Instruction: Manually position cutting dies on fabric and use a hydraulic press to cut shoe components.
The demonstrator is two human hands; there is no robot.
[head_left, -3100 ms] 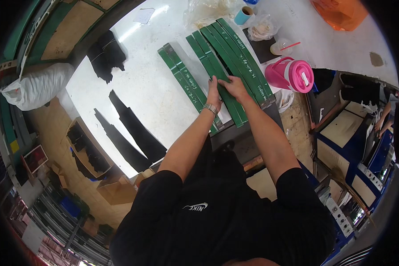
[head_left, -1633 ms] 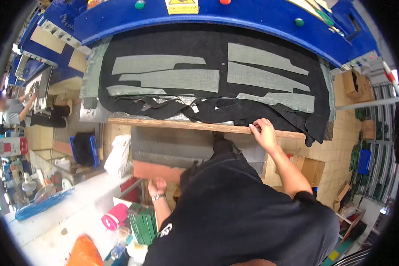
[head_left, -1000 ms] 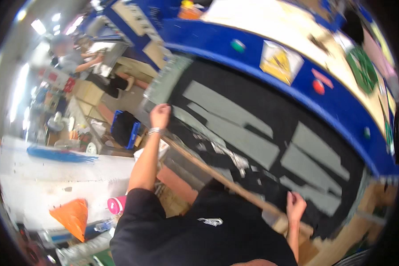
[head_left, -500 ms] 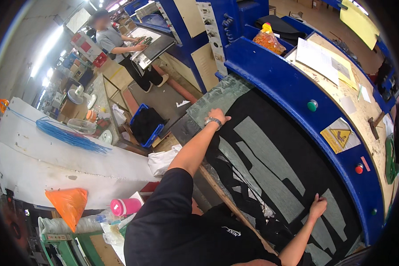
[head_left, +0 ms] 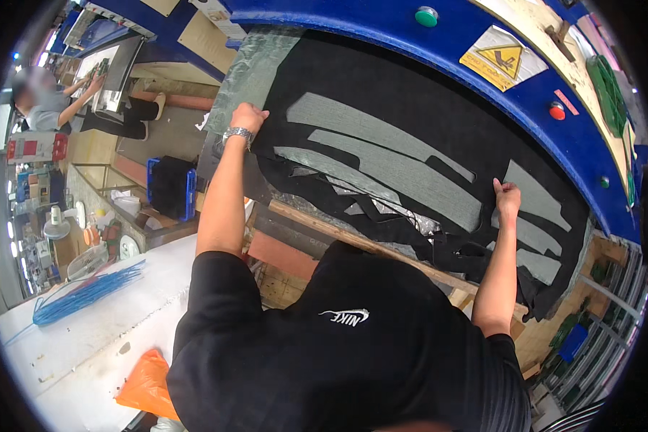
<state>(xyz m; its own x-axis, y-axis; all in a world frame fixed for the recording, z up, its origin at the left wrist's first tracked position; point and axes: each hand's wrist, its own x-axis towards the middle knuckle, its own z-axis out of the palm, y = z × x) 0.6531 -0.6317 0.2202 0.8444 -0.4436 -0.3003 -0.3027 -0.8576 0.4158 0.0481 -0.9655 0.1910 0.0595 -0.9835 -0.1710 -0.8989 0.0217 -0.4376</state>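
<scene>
Black sheet material (head_left: 381, 108) lies spread over the grey bed (head_left: 255, 68) of the blue cutting machine (head_left: 381, 29), with several long strip-shaped openings (head_left: 381, 140) already punched out of it, grey showing through. Left hand (head_left: 246, 117) is at the sheet's left edge, fingers curled shut on the black material there. Right hand (head_left: 507, 194) sits at the right part of the sheet, grip closed into a fist on the fabric beside a cut-out. Both arms are stretched wide, sheet between them.

Judgement: the cutting looks done, since the strip shapes are gone from the sheet. What remains is the leftover black skeleton, which rests on the bed with its near edge ragged and draping over the wooden rail (head_left: 353, 237). It has not yet been lifted clear.

Behind, on the white desk (head_left: 86, 338): blue cord bundle (head_left: 79, 295), orange bag (head_left: 147, 381).
</scene>
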